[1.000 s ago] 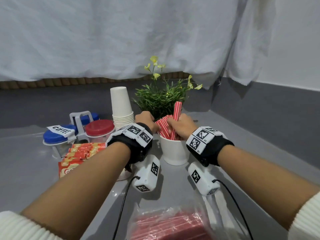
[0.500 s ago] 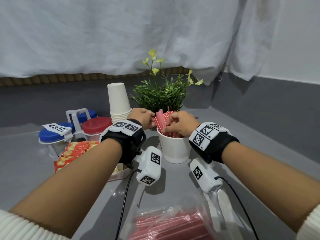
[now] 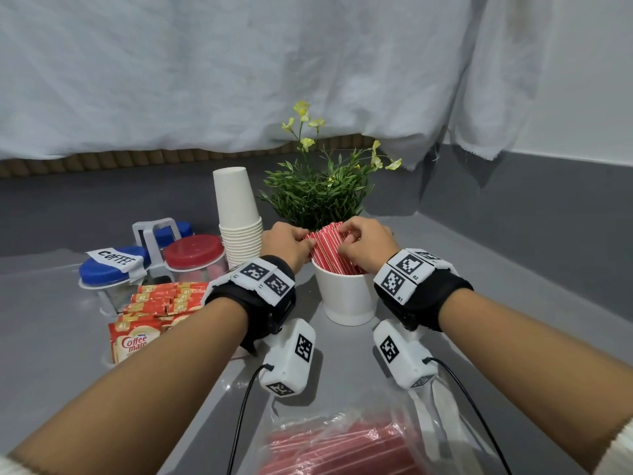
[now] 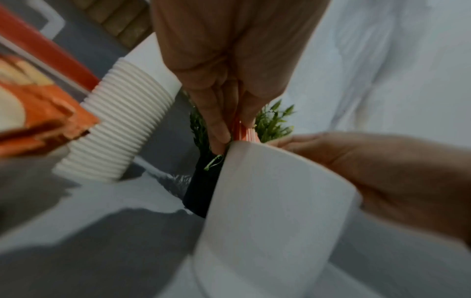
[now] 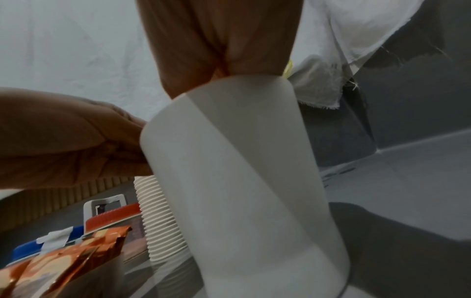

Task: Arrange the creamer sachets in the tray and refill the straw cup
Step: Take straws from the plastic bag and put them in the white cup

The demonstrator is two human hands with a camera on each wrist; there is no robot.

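A white straw cup point(image 3: 346, 296) stands at the table's middle with a bundle of red striped straws point(image 3: 329, 252) leaning left in it. My left hand point(image 3: 301, 241) grips the bundle from the left, and in the left wrist view its fingers point(image 4: 216, 125) pinch the straws point(image 4: 245, 133) just above the cup point(image 4: 275, 201). My right hand point(image 3: 346, 238) curls over the straw tops from the right. Creamer sachets point(image 3: 161, 303) lie stacked in a tray point(image 3: 110, 358) at the left.
A plastic bag of spare red straws point(image 3: 342, 447) lies at the near edge. A stack of paper cups point(image 3: 236, 214) and a potted plant point(image 3: 318, 193) stand just behind the straw cup. Jars with blue point(image 3: 109, 269) and red lids point(image 3: 193, 248) sit at the back left.
The straws that stuck up above my hands have gone down into the cup, and the bundle now leans as one even pack. Both hands stay on it.
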